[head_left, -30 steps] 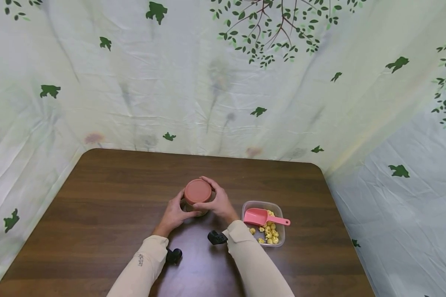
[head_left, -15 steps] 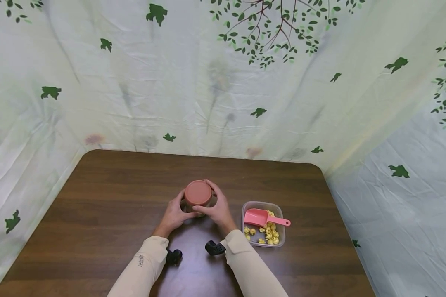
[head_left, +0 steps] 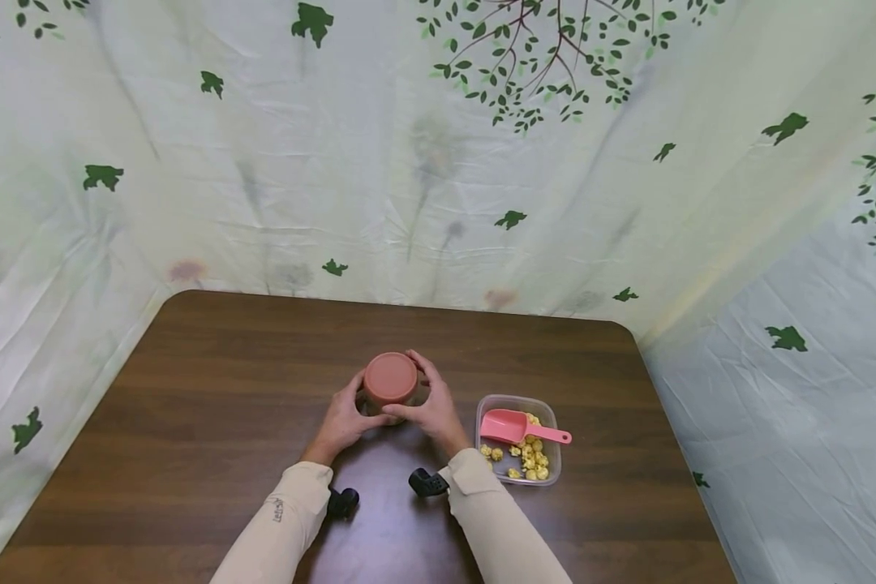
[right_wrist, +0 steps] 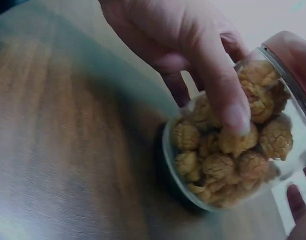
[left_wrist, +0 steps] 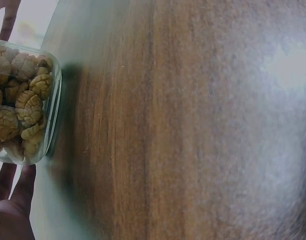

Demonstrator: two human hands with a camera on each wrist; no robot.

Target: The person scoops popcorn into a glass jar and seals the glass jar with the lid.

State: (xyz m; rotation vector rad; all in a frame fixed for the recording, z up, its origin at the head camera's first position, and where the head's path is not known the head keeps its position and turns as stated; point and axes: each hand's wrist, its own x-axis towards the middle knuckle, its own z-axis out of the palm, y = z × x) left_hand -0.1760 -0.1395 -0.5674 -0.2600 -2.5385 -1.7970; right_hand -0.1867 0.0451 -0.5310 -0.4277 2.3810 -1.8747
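A clear jar [right_wrist: 225, 167] full of caramel-coloured popcorn stands upright, or nearly so, mid-table, topped by a reddish-pink lid [head_left: 390, 377]. My left hand [head_left: 341, 422] grips the jar's left side, its thumb across the front. Around the right side curls my right hand [head_left: 440, 412], with the thumb at the front just under the lid's edge and fingers behind. The left wrist view shows popcorn through the jar wall [left_wrist: 28, 100] near its base. Whether the base touches the table cannot be told.
To the right of my right hand sits a clear plastic tub [head_left: 555, 470] with some popcorn pieces [head_left: 529, 461]. A pink scoop [head_left: 507, 425] lies across it, handle over the right rim. The brown wooden table [head_left: 212, 389] ends at a printed curtain [head_left: 365, 186].
My right hand has shifted slightly right around the lid, and its thumb has slid from the lid's front to just below its edge. The left hand and jar stay almost still.
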